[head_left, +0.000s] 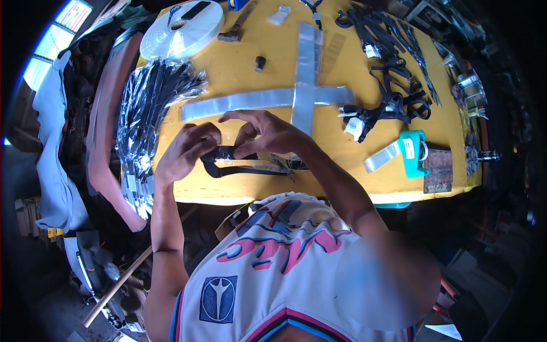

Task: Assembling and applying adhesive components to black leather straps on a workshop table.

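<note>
Near the table's front edge, a black strap (248,170) is bent into a loop, its tail running to the right. My left hand (191,149) pinches the strap's left end with fingers curled. From the other side, my right hand (266,135) grips the strap between thumb and fingers, its index finger arched above. A shiny patch shows on the strap between the two hands; whether it is clear film or tape I cannot tell. Just beyond my hands, a long clear plastic strip (245,101) lies crossed with another clear strip (306,68).
Plastic-wrapped black straps (148,108) lie at the left of the yellow table (256,62). A white roll (194,37), a hammer (232,33) and a small black piece (260,64) sit farther back. Black harness straps (393,100) and a teal tape dispenser (411,154) are at right.
</note>
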The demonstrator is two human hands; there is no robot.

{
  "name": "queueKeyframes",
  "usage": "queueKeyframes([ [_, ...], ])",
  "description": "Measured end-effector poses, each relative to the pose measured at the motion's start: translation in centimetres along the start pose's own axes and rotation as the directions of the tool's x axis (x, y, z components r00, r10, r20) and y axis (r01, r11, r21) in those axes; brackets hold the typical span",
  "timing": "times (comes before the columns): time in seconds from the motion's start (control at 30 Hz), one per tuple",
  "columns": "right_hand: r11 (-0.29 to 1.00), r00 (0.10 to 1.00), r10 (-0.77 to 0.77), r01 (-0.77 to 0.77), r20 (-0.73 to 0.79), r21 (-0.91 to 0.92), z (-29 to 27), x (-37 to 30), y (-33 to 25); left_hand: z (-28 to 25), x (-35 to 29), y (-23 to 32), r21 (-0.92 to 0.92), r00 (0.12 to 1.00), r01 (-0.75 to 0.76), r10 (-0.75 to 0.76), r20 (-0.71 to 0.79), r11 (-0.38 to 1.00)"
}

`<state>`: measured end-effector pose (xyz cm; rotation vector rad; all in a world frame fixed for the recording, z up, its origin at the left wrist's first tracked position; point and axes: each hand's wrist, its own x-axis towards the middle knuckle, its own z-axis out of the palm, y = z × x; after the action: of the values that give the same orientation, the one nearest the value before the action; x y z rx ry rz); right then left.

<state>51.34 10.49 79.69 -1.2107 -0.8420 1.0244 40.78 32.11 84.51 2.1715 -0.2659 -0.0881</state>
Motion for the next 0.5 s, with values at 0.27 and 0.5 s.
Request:
queueKeyframes([
  [0.27,0.993,0.986,0.114,-0.112,0.118,-0.022,-1.0,-0.4,0.1,-0.3,-1.0,-0.6,-0.129,1.0,-0.003,0.006,0.026,0.992],
  [0.5,0.961,0.974,0.141,-0.093,0.175,-0.259,-0.6,0.5,-1.8,-0.5,-0.7,-0.5,-0.148,0.999,0.002,0.004,0.043,0.989],
])
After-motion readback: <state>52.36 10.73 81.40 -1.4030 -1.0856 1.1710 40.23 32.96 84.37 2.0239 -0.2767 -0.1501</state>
